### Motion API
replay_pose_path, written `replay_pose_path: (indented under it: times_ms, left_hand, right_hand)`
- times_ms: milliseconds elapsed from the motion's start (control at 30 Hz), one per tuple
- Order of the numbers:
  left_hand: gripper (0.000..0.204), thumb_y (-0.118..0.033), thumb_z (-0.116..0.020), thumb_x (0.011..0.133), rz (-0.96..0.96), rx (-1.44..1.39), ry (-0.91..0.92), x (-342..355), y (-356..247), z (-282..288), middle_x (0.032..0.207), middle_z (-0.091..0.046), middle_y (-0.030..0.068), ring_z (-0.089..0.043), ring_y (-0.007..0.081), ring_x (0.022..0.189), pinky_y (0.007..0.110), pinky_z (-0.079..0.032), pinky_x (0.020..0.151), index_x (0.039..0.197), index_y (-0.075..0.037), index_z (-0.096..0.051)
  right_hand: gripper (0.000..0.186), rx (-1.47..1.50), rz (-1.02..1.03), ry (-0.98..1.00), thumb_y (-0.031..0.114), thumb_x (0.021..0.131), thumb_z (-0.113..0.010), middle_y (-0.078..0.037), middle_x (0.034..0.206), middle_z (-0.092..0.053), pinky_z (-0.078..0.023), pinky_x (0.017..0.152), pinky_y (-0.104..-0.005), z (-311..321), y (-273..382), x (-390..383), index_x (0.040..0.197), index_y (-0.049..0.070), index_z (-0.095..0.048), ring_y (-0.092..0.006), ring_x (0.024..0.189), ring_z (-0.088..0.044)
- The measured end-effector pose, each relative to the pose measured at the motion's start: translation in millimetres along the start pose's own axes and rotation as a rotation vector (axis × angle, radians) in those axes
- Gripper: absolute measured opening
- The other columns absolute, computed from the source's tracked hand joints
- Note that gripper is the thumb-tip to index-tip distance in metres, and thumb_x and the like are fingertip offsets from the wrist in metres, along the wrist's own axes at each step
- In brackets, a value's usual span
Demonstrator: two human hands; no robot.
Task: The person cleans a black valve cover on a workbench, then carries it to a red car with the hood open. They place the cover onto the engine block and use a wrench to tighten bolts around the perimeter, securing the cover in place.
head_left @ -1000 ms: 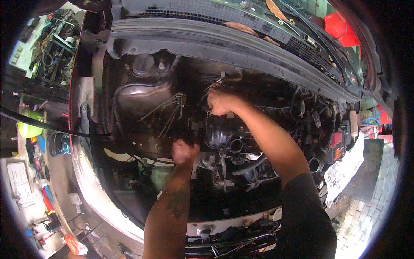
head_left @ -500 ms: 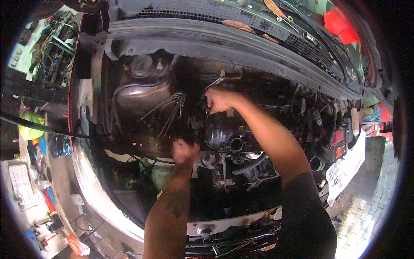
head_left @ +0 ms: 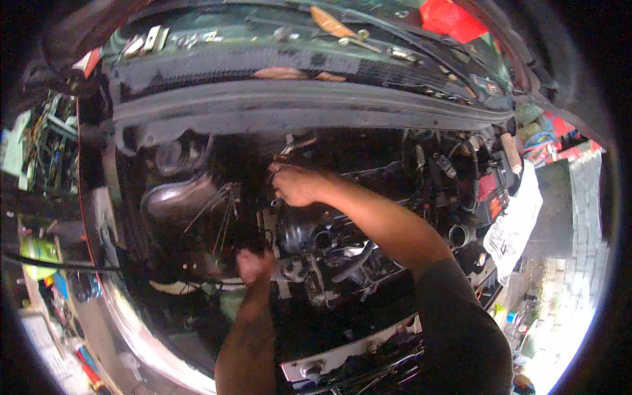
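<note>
Both my arms reach into the dark open engine bay of a car. My right hand (head_left: 295, 185) is closed, its fingers bent over the back edge of the engine. A small metal ring (head_left: 275, 204) shows just below those fingers; what they grip is not clear. Behind that hand lies a short shiny pipe (head_left: 299, 143). My left hand (head_left: 255, 263) is lower and further left, at the gap beside the engine (head_left: 299, 237); its fingers are lost in shadow. Several thin metal lines (head_left: 224, 214) stand just beyond my left hand.
Loose parts and an orange-brown piece (head_left: 331, 23) lie by the windscreen, near a red object (head_left: 452, 20). A white printed sheet (head_left: 517, 220) hangs over the right side. An open round duct (head_left: 459, 235) is nearby. A black cable (head_left: 59, 263) crosses at left.
The view has shifted, so the engine bay sits lower and further left and more of the windscreen shows. Both hands keep about the same places on the engine.
</note>
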State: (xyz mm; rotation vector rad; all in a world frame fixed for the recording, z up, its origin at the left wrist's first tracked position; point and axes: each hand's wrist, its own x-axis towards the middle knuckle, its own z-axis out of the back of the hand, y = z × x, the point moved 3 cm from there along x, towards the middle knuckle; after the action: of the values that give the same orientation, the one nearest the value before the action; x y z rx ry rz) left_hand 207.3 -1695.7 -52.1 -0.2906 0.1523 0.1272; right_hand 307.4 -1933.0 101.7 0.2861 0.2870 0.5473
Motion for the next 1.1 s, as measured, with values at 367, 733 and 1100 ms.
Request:
replay_pose_path:
  times_ms: [367,733,1100]
  left_hand:
    - [0.065,-0.039,-0.073,0.074,-0.091,0.030,-0.079,1.6,9.5,-2.4,0.109,-0.056,0.0241,-0.063,0.0412,0.094,0.052,-0.054,0.075,0.116,0.004,-0.049]
    - [0.070,-0.042,-0.071,0.077,-0.190,0.071,-0.122,-4.2,6.7,5.2,0.115,-0.055,0.0260,-0.057,0.0424,0.105,0.049,-0.050,0.088,0.122,0.005,-0.047]
    - [0.072,-0.047,-0.072,0.074,-0.031,0.116,0.029,-3.5,1.3,10.2,0.111,-0.057,0.0229,-0.062,0.0396,0.097,0.048,-0.053,0.080,0.119,0.004,-0.049]
  right_hand:
    - [0.034,-0.031,-0.777,-0.886,0.035,0.082,-0.075,-0.019,0.087,-0.072,-0.055,0.077,-0.0427,200.8,-72.9,-236.9,0.088,0.002,-0.072,-0.0339,0.082,-0.071]
    - [0.034,-0.218,-1.036,-0.744,0.035,0.076,-0.075,-0.021,0.091,-0.071,-0.053,0.082,-0.0450,202.6,-107.9,-247.0,0.085,0.003,-0.073,-0.0380,0.087,-0.069]
    - [0.008,0.443,-0.423,-1.011,0.005,0.088,-0.069,-0.012,0.105,-0.070,-0.051,0.089,-0.0323,200.3,-0.3,-251.5,0.092,0.000,-0.065,-0.0187,0.102,-0.065]
